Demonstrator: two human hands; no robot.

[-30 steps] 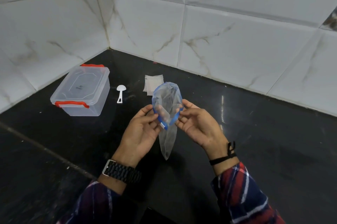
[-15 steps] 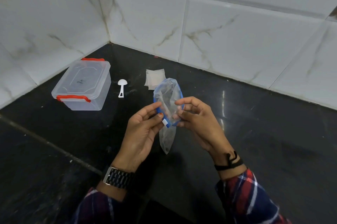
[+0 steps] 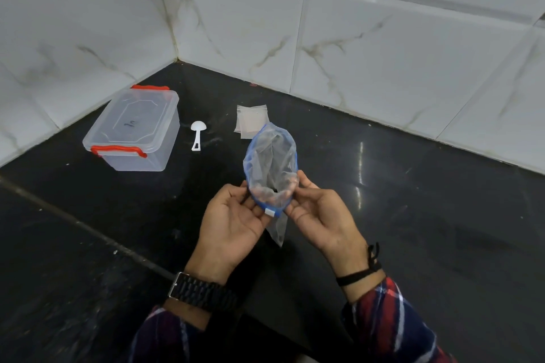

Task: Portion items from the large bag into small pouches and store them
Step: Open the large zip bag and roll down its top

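Over the black counter (image 3: 413, 215), left hand (image 3: 233, 221) and right hand (image 3: 321, 215) pinch the large bag (image 3: 269, 162) mouth spread wide, probably ready for scooping with the spoon (image 3: 197, 135).

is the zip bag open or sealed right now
Open: the zip bag has its blue rim spread into an oval, left hand and right hand pinching opposite sides.

Dim, soft overhead light, white glare streaks on my glossy black surface (image 3: 442, 215), wide-angle bending at edges

Bag (image 3: 269, 156) contents unclear; fingertips hidden behind its rim; sleeves (image 3: 392, 324) cropped.
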